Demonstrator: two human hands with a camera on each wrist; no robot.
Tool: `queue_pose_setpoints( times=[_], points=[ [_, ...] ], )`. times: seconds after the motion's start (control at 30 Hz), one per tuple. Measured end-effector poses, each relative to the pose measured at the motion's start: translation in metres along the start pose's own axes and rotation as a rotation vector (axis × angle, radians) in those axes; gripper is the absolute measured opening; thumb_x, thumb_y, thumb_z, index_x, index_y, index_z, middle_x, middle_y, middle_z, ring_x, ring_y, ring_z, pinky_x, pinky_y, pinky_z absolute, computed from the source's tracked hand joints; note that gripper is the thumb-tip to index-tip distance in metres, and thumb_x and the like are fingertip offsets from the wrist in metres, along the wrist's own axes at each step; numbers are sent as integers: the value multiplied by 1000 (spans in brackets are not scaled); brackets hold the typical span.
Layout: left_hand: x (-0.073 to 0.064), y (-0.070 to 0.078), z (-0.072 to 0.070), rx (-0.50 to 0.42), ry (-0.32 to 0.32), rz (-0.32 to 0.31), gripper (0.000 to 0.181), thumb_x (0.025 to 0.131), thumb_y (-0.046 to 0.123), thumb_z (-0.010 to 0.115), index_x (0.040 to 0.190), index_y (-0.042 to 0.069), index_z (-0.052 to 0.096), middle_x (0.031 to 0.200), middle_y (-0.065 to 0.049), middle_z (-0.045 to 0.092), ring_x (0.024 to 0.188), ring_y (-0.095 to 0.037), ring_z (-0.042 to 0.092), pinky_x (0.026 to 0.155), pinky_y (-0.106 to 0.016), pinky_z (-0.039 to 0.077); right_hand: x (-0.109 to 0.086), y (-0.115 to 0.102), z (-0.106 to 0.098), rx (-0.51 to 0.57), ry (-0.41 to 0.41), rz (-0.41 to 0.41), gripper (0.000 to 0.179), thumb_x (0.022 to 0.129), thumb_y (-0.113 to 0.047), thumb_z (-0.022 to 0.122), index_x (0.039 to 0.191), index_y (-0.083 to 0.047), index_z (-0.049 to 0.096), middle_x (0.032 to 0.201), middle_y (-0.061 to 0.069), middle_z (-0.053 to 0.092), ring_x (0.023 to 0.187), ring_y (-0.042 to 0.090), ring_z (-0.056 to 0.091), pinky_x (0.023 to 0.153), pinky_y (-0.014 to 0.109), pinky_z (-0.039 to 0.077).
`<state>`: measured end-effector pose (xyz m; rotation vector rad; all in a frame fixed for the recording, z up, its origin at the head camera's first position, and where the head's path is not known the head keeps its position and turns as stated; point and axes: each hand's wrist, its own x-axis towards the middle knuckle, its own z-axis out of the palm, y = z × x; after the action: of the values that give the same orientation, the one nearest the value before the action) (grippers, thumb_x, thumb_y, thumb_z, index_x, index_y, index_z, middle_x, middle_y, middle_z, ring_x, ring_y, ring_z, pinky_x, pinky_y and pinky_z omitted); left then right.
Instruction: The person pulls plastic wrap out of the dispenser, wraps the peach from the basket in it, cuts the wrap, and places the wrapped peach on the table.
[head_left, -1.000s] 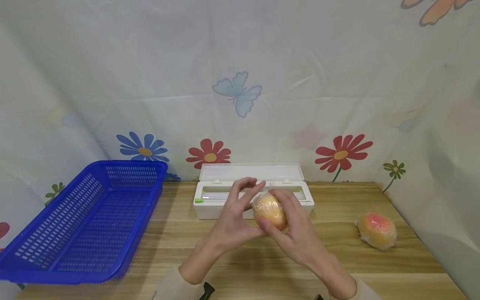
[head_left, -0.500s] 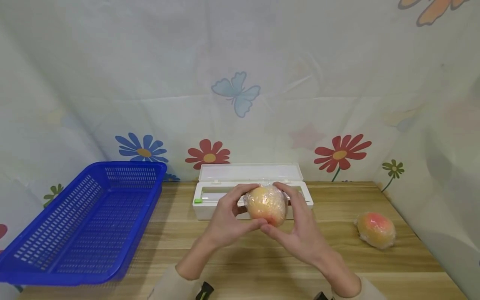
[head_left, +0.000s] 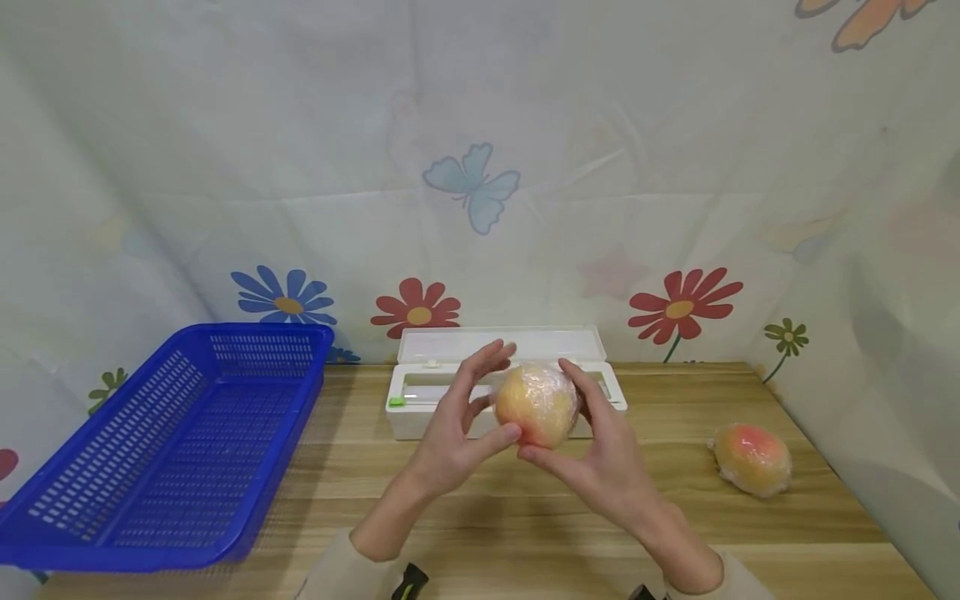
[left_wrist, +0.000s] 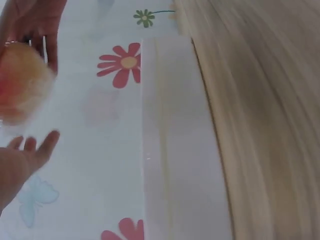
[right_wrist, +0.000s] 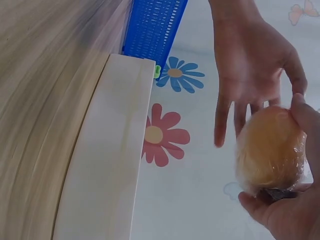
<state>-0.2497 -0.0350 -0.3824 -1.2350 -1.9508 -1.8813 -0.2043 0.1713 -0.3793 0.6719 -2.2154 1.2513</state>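
A yellow and red peach (head_left: pixel 536 404) wrapped in clear cling film is held up above the table, in front of the white cling film dispenser (head_left: pixel 427 426). My right hand (head_left: pixel 615 462) grips it from the right, fingers behind and thumb at its lower front. My left hand (head_left: pixel 450 442) is at its left side, the thumb close to the lower front and the fingers spread. In the right wrist view the left hand (right_wrist: pixel 250 67) has fairly straight fingers beside the wrapped peach (right_wrist: pixel 272 150). The left wrist view shows the peach (left_wrist: pixel 22 82) blurred at the edge.
Another wrapped peach (head_left: pixel 752 460) lies on the right of the wooden table (head_left: pixel 675 417). A blue plastic basket (head_left: pixel 258 492) stands on the left. The dispenser's lid (head_left: pixel 502 343) is raised against the flowered curtain (head_left: pixel 555 267) at the back.
The peach has been turned, bringing its red blush to the lower front. My left fingers closed on it half a second ago and have since spread off it. The right hand still holds it.
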Motion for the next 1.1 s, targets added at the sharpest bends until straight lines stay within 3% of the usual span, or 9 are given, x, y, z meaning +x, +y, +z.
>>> queue_pose_setpoints(
  times=[0.1,0.17,0.3,0.53,0.7,0.8,0.9,1.0,1.1],
  points=[
    [2,4,-2,245,12,115,64,90,17,69,151,13,48,160,-5,36,143,-28,36,107,-56,42,0,1,1,-66,31,-20,104,68,-13,98,154,-7,40,135,10,60,112,21,62,91,34,54],
    [2,8,-2,354,9,172,58,87,15,68,144,13,56,157,-6,40,142,-28,39,105,-55,44,0,1,1,-91,30,-29,106,66,-15,99,154,-5,40,133,11,62,112,22,63,89,35,54],
    [3,13,-1,394,-5,184,50,90,15,75,138,11,61,146,-7,51,135,-25,49,101,-44,51,0,1,1,-104,21,-61,108,65,-14,100,154,-2,39,132,12,63,114,25,63,88,38,56],
    [3,14,0,296,31,78,56,88,10,83,139,9,60,139,-5,57,126,-23,58,91,-34,56,1,0,1,-23,67,-151,107,63,-1,98,152,2,39,138,20,59,122,34,61,101,25,47],
    [2,15,2,133,22,-86,62,91,8,79,147,8,54,147,-5,50,132,-24,53,97,-37,52,3,2,1,-7,81,-208,102,61,5,97,149,5,45,141,23,57,127,36,57,105,27,43],
    [1,14,5,55,18,-129,63,95,6,74,152,4,47,152,-9,47,137,-27,48,101,-38,49,3,2,0,-46,66,-264,103,63,6,96,151,6,43,146,23,53,130,39,55,106,28,43],
    [1,11,7,3,33,-119,62,98,5,69,154,-1,42,153,-15,45,137,-29,46,101,-37,49,4,3,0,-67,47,-318,95,78,-11,91,154,7,37,154,24,43,136,41,48,108,29,41],
    [1,10,8,-68,47,-107,59,101,6,65,154,-5,39,151,-19,45,133,-30,48,99,-37,51,4,3,1,-73,58,-334,86,93,-35,76,154,9,34,159,24,36,143,41,40,113,32,36],
    [0,9,8,-131,63,-94,58,103,7,62,153,-7,38,147,-22,46,129,-30,49,99,-36,52,4,3,1,-92,125,-305,89,93,-50,70,152,8,38,158,22,38,144,40,37,117,34,32]
  ],
)
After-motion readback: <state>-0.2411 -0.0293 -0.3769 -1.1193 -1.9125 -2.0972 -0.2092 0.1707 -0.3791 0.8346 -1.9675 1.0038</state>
